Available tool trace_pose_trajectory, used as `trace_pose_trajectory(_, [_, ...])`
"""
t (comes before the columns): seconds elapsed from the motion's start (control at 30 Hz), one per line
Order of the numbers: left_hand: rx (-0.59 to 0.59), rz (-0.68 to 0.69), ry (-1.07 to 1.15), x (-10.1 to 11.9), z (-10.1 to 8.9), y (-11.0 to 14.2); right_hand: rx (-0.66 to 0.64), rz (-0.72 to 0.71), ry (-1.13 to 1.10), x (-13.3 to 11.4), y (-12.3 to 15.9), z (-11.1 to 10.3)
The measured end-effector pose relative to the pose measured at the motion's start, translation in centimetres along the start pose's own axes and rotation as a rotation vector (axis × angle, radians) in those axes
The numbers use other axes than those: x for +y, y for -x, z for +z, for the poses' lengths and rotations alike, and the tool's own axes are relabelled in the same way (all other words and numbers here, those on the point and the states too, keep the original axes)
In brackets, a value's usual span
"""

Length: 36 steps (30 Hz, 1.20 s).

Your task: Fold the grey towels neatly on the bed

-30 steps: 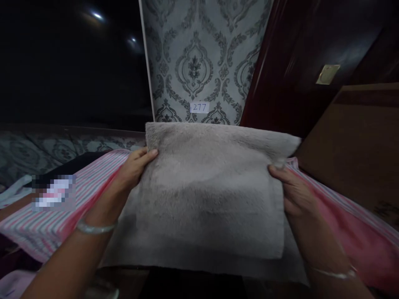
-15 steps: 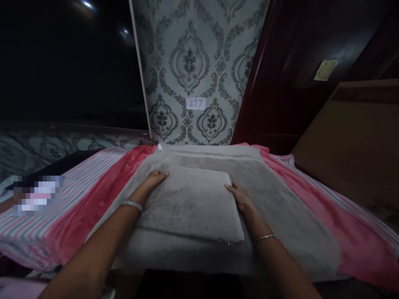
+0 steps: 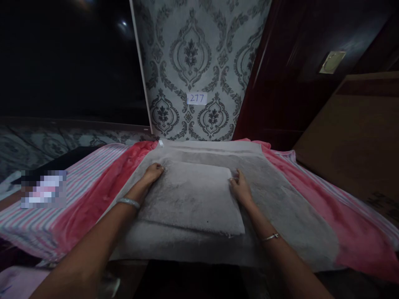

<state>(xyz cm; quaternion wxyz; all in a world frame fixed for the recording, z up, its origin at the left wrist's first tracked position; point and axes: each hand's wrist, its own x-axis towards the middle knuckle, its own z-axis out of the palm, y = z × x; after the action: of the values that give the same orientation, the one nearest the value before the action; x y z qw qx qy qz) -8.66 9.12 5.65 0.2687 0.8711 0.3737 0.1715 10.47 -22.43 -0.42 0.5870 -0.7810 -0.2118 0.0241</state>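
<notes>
A folded grey cloth [image 3: 193, 195] with a fuzzy, mottled surface lies flat on a larger spread grey cloth [image 3: 280, 207]. At the far left corner of the folded piece is my left hand [image 3: 153, 172], its fingers curled together on the edge. My right hand [image 3: 241, 189] rests by the far right corner, with the thumb at the edge and the index finger lifted apart from it. Frayed threads show along the near edge of the folded cloth.
Beneath the grey cloth spreads a red plush blanket [image 3: 93, 195] over a striped cover [image 3: 59, 191]. A dark screen [image 3: 71, 62] stands behind at the left, a cardboard box [image 3: 358, 133] at the right. Patterned wallpaper bears a paper label [image 3: 197, 98] reading 277.
My left hand has drawn slightly outward to the cloth's corner. The fingers of my right hand have spread and shifted off the right edge. The folded cloth stays in place.
</notes>
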Motion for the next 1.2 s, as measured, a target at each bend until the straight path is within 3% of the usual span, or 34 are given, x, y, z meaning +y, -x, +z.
trace_pose_trajectory(0.07, [0.027,0.079,-0.028,0.7,0.0,0.8,-0.008,-0.168,0.266,-2.7,0.2,1.6])
trace_pose_trajectory(0.23, [-0.063,0.358,-0.265,1.7,2.6,3.7,-0.369,-0.413,0.642,-9.7,2.2,9.8])
trace_pose_trajectory(0.33, [-0.08,0.387,-0.399,1.1,4.3,4.8,-0.451,-0.443,0.733,-10.3,3.9,13.4])
trace_pose_trajectory(0.4, [-0.087,0.389,-0.431,0.5,4.9,4.9,-0.473,-0.433,0.755,-9.4,4.5,14.3])
trace_pose_trajectory(0.5, [-0.087,0.398,-0.447,0.1,5.1,4.6,-0.515,-0.423,0.771,-7.7,4.4,13.1])
trace_pose_trajectory(0.7, [-0.122,0.371,-0.533,0.8,4.7,4.7,-0.449,-0.28,0.945,-5.0,3.4,6.8])
trace_pose_trajectory(0.87, [-0.145,0.372,-0.562,1.1,4.6,5.3,-0.399,-0.109,1.09,-2.9,5.0,2.8])
trace_pose_trajectory(1.07, [-0.181,0.359,-0.534,1.3,4.3,5.1,-0.353,-0.039,1.072,-1.0,7.2,-0.2])
trace_pose_trajectory(1.2, [-0.244,0.347,-0.477,1.5,3.0,5.6,-0.284,-0.096,1.065,-2.8,8.3,-0.2])
